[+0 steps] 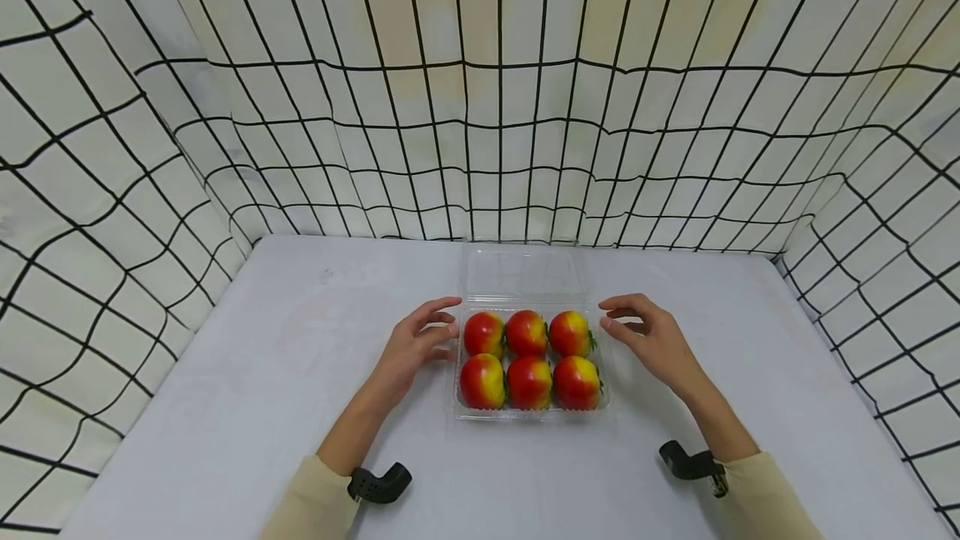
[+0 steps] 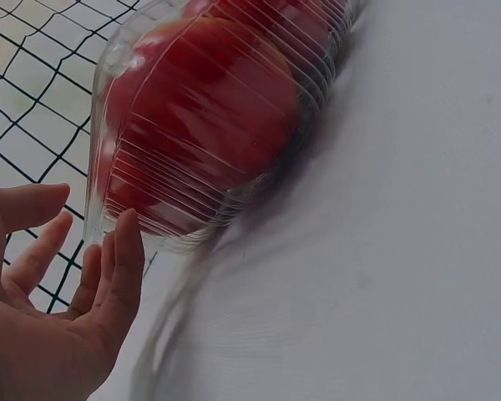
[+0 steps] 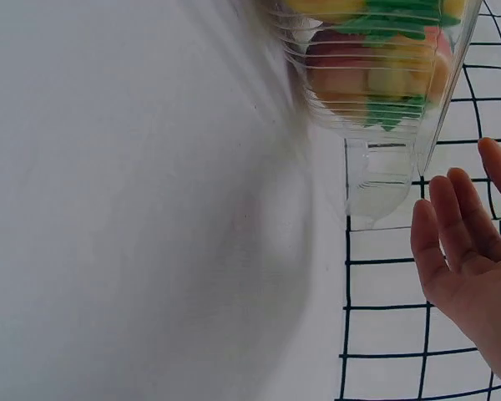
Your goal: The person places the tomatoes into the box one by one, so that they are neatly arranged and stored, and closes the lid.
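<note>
A clear plastic clamshell box (image 1: pixel 536 417) sits on the white table with its lid (image 1: pixel 525 273) folded back toward the far side. Two rows of red-and-yellow fruits (image 1: pixel 530 383), apple-like, fill the box. Green leaves (image 3: pixel 392 113) show on some of them in the right wrist view. My left hand (image 1: pixel 412 344) is at the box's left side, fingers loosely bent, fingertips close to the wall; whether they touch it I cannot tell. On the other side my right hand (image 1: pixel 651 340) hovers near the far right corner, fingers relaxed and holding nothing.
The white tabletop (image 1: pixel 247 382) stretches out on both sides of the box. Black grid netting (image 1: pixel 525 123) over pale walls encloses the table at the back, left and right. A black wrist-worn device (image 1: pixel 380 483) sits on each forearm.
</note>
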`<state>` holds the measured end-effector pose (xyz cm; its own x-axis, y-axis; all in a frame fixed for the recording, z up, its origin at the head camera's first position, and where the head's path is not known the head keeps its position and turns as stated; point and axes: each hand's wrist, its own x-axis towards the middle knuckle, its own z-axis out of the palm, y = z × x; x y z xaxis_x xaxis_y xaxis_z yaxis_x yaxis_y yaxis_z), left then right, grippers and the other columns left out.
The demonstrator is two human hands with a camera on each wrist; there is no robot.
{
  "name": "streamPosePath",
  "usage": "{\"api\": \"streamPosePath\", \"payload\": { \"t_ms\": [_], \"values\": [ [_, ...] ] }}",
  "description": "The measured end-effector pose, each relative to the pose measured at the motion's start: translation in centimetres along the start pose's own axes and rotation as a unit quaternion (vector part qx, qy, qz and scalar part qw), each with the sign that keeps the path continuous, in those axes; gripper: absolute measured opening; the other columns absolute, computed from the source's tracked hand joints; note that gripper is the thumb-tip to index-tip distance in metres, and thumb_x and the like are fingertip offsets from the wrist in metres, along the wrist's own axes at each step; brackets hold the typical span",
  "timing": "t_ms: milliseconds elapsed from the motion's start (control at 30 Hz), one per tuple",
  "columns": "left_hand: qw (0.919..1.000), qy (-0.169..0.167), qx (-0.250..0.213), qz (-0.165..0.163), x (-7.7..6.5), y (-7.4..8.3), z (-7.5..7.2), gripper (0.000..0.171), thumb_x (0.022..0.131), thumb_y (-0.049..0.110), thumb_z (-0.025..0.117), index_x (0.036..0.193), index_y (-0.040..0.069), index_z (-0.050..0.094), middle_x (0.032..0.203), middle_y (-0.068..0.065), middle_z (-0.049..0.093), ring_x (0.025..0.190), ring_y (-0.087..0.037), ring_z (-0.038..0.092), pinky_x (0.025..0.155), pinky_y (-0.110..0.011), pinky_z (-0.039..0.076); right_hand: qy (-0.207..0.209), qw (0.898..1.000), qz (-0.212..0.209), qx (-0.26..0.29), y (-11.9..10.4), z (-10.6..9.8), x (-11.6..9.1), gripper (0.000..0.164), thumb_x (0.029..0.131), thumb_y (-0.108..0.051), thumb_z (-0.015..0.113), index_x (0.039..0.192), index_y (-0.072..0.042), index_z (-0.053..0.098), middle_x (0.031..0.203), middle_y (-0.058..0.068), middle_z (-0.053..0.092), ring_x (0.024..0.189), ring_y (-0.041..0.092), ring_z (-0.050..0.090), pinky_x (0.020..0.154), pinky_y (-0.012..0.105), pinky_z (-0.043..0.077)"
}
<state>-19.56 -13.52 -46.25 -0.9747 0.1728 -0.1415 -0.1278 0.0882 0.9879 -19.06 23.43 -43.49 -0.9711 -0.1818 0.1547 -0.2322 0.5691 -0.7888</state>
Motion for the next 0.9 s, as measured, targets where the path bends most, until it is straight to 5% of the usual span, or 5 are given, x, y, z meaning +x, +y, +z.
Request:
{"api": "streamPosePath", "payload": {
  "t_ms": [300, 533, 900],
  "values": [
    [0.9996, 0.007, 0.014, 0.023, 0.7, 0.5, 0.1, 0.047, 0.104, 0.02, 0.063, 0.15, 0.016, 0.054, 0.149, -0.016, 0.054, 0.128, -0.032, 0.059, 0.104, -0.042, 0.06, -0.013, 0.997, 0.055, 0.047, 0.9, 0.4, 1.5, 0.044, 0.105, -0.032, 0.063, 0.14, -0.005, 0.059, 0.145, 0.02, 0.059, 0.134, 0.036, 0.057, 0.113, 0.059, 0.05],
    [0.9997, 0.011, 0.012, 0.016, 0.9, 0.8, 0.3, 0.047, 0.104, 0.019, 0.063, 0.15, 0.017, 0.054, 0.155, -0.016, 0.052, 0.138, -0.035, 0.054, 0.109, -0.046, 0.056, -0.028, 0.993, 0.06, 0.093, 2.0, 0.9, 2.2, 0.047, 0.106, -0.026, 0.061, 0.145, 0.0, 0.052, 0.15, 0.021, 0.054, 0.136, 0.038, 0.054, 0.093, 0.008, 0.051],
    [0.9998, 0.007, 0.006, 0.019, 1.3, 0.9, 0.5, 0.05, 0.103, 0.018, 0.064, 0.152, 0.019, 0.052, 0.157, -0.014, 0.051, 0.14, -0.034, 0.055, 0.108, -0.043, 0.057, -0.064, 0.983, 0.047, 0.167, 2.5, 1.3, 3.0, 0.054, 0.106, -0.015, 0.056, 0.155, 0.0, 0.04, 0.16, 0.023, 0.045, 0.146, 0.043, 0.047, 0.1, 0.016, 0.055]
  ]
}}
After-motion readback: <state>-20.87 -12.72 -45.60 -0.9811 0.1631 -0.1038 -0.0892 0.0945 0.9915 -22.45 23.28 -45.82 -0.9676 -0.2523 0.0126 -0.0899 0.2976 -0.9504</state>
